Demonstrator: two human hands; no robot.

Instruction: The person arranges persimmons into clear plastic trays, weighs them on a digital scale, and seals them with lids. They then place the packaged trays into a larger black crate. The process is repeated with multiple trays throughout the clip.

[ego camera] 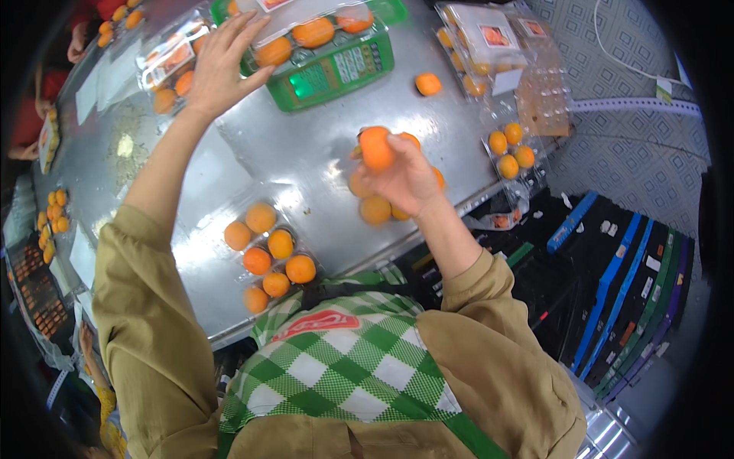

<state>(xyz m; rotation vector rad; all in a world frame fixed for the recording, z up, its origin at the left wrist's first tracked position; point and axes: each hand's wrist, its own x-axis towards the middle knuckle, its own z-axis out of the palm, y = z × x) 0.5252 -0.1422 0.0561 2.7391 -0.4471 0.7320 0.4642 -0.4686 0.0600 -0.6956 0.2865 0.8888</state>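
Observation:
My right hand (401, 178) holds an orange fruit (377, 148), apparently a persimmon, above the steel table (321, 229). Beneath it, partly hidden by the hand, lies a group of similar fruits (375, 210). My left hand (226, 69) is spread at the left end of a clear plastic fruit pack (312, 34); whether it touches the pack is unclear. That pack sits on a green digital scale (332, 74) with a lit display. Close to my apron, a clear tray (295, 244) carries several fruits (256, 261). One loose fruit (428, 84) lies right of the scale.
Labelled fruit packs (487, 43) are stacked at upper right, near a smaller fruit tray (510, 150). Another pack (172, 74) stands beside my left hand. Dark crates (619, 287) with coloured edges stand at right. Other people's hands (26, 152) show at far left.

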